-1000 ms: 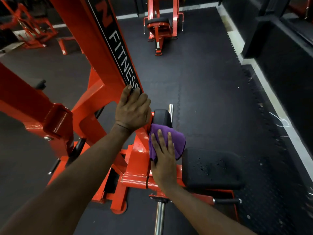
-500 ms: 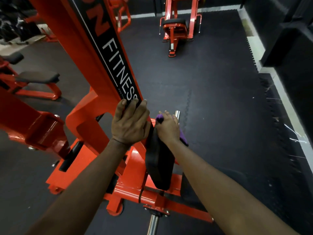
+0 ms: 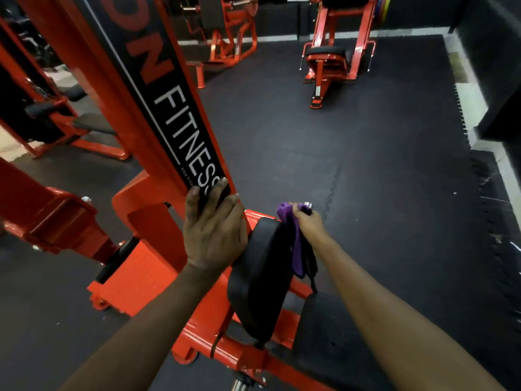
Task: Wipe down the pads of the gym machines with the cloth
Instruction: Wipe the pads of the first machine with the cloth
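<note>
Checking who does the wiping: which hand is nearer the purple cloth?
Right: the right hand grips the purple cloth; the left hand rests on the orange upright, across the black pad.

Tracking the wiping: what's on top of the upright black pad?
A purple cloth, gripped by the right hand, hangs over the pad at its top right edge. The surface beneath is covered.

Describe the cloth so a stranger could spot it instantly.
Find the big orange upright lettered FITNESS. Right of its foot stands a black back pad; the right hand grips the purple cloth at that pad's top edge. Everything around it is orange or black.
</note>
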Available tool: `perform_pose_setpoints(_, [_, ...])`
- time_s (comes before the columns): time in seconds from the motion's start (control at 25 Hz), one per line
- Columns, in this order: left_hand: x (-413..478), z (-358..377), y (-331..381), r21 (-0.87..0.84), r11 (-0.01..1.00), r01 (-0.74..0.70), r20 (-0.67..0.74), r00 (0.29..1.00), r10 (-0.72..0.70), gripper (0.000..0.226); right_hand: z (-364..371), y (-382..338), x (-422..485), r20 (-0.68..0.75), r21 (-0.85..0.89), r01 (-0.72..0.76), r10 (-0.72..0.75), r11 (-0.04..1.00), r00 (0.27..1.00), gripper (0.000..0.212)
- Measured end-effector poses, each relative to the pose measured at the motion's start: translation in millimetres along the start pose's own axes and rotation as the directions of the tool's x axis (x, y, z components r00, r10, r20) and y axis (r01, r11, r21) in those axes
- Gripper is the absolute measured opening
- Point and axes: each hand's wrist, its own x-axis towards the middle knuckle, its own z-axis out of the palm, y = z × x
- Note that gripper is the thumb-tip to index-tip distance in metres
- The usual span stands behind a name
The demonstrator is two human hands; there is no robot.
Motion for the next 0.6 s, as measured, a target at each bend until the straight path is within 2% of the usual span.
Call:
perform_pose_setpoints(0.04, [0.6, 8.7, 7.4, -0.003, 1.0, 0.025, 0.013, 1.0, -0.025, 0.022, -2.5, -4.5, 3.3, 0.102, 0.043, 0.091, -0.095, 0.995, 0.99, 0.026])
perform_pose_setpoints(0.12, [2.0, 18.0, 31.3, -0.031, 0.991, 0.132, 0.159, 0.979, -0.125, 0.026, -0.8, -9.1, -1.3, 0.356, 0.108, 0.201, -0.226, 0.974, 0.907, 0.029])
perform_pose_setpoints(0.16, [4.8, 23.2, 44.2, -0.047, 0.985, 0.166, 0.238, 0.959, -0.151, 0.03, 3.9, -8.8, -2.9, 0.443, 0.096, 0.204, -0.225, 0.974, 0.868, 0.026])
perform_pose_setpoints(0.2, [4.4, 32.0, 50.3, -0.067, 0.978, 0.195, 0.302, 0.939, -0.167, 0.035, 7.3, -2.7, -3.1, 0.472, 0.08, 0.176, -0.192, 0.981, 0.861, 0.021])
perform_pose_setpoints(0.28, [1.1, 48.0, 55.8, -0.079, 0.97, 0.228, 0.413, 0.893, -0.176, 0.041, 9.2, 23.5, 4.6, 0.404, 0.105, 0.081, -0.117, 0.991, 0.907, 0.02])
perform_pose_setpoints(0.36, [-3.0, 61.4, 55.7, -0.066, 0.972, 0.227, 0.449, 0.876, -0.174, 0.048, 3.4, 50.3, 14.1, 0.286, 0.116, -0.091, 0.055, 0.989, 0.957, 0.026])
perform_pose_setpoints(0.44, [-5.5, 67.8, 56.0, -0.022, 0.982, 0.187, 0.489, 0.859, -0.153, 0.053, -3.8, 60.4, 20.3, 0.231, 0.033, -0.18, 0.167, 0.983, 0.959, 0.024])
perform_pose_setpoints(0.52, [-9.0, 75.7, 54.5, 0.023, 0.989, 0.143, 0.548, 0.826, -0.132, 0.053, -2.2, 52.8, 26.0, 0.269, 0.007, -0.12, 0.114, 0.993, 0.956, 0.018])
perform_pose_setpoints(0.6, [-13.4, 83.6, 54.7, 0.055, 0.991, 0.12, 0.609, 0.783, -0.128, 0.048, 3.9, 48.2, 32.0, 0.32, 0.063, -0.061, 0.038, 0.996, 0.947, 0.021])
